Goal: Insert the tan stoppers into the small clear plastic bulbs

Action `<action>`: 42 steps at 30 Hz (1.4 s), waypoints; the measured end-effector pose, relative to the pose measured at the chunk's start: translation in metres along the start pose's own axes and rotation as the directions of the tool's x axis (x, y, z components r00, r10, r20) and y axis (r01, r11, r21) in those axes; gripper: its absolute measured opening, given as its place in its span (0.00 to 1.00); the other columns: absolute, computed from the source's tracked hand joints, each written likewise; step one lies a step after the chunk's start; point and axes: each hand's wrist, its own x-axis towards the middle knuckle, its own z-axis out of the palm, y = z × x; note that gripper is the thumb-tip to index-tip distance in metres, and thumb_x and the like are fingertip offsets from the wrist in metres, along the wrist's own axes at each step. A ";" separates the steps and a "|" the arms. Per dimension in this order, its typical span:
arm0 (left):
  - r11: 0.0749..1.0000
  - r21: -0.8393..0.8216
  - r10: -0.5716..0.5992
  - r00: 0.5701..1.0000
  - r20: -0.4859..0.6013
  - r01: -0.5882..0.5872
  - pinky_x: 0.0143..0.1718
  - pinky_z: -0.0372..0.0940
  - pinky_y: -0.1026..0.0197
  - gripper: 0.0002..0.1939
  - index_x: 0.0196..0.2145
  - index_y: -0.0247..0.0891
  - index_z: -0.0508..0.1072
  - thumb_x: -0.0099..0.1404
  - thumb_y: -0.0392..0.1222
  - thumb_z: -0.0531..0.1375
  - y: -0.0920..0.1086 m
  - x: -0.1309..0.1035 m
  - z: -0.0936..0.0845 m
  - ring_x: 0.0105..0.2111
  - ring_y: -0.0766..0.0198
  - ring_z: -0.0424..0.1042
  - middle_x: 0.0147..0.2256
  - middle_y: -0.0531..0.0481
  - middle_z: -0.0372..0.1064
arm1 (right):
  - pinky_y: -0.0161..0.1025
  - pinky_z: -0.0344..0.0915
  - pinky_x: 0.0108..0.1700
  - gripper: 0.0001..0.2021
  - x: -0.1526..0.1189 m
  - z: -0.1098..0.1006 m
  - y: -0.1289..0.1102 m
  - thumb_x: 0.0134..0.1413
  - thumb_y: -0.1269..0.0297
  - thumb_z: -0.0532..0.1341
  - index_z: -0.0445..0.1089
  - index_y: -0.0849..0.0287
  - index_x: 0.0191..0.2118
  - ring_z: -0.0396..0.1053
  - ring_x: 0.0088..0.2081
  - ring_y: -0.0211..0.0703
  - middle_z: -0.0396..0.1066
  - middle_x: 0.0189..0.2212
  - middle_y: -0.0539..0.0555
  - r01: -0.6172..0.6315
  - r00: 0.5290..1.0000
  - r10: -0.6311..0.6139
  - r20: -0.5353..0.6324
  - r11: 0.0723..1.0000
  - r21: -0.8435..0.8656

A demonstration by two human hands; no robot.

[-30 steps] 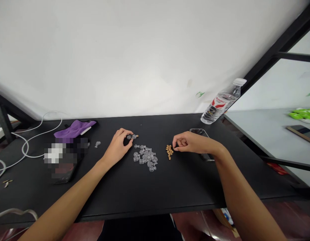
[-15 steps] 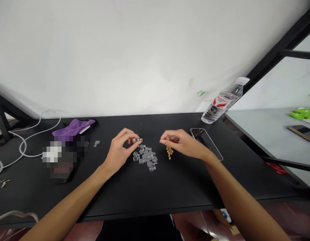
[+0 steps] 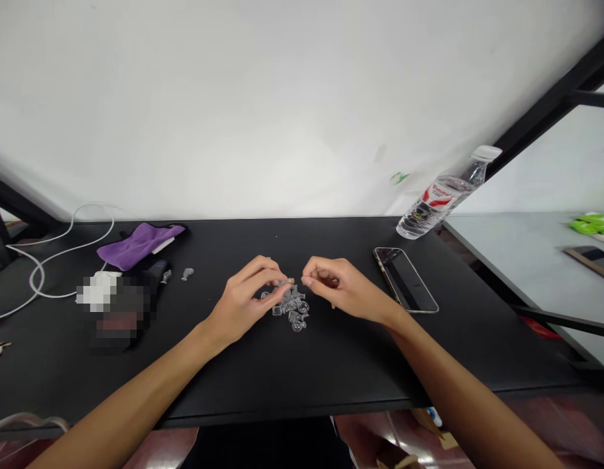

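Observation:
Between the thumb and fingers of my left hand [image 3: 256,286] is a small clear glass bottle [image 3: 281,283] with a tan cork [image 3: 291,281] at its mouth, pointing right. My right hand [image 3: 338,283] is closed in a pinch just right of that cork, with a small gap between them. Whatever its fingertips hold, if anything, is too small to make out. Below and between the hands lies a heap of little clear glass bottles [image 3: 295,309] in various shapes. The pile of small corks is almost wholly hidden by my right hand.
A phone [image 3: 407,280] lies to the right, with a tilted water bottle [image 3: 443,195] behind it against the wall. At left are a purple cloth [image 3: 140,245], white cables [image 3: 36,270], a blurred dark object and two stray glass bottles [image 3: 187,273]. All rest on the black table [image 3: 263,384].
Both hands have come closer together, my right hand moving left off the cork pile and my left hand moving slightly right with the corked bottle. The view has shifted a little.

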 end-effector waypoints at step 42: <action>0.898 0.237 -0.400 0.912 0.091 0.370 0.35 0.65 0.60 0.02 0.39 0.42 0.76 0.68 0.37 0.65 -0.055 -0.009 -0.013 0.34 0.62 0.69 0.34 0.50 0.71 | 0.35 0.59 0.30 0.13 -0.019 -0.065 0.022 0.57 0.54 0.67 0.78 0.59 0.39 0.64 0.27 0.38 0.68 0.25 0.49 -0.204 0.879 0.291 0.379 0.946 -0.252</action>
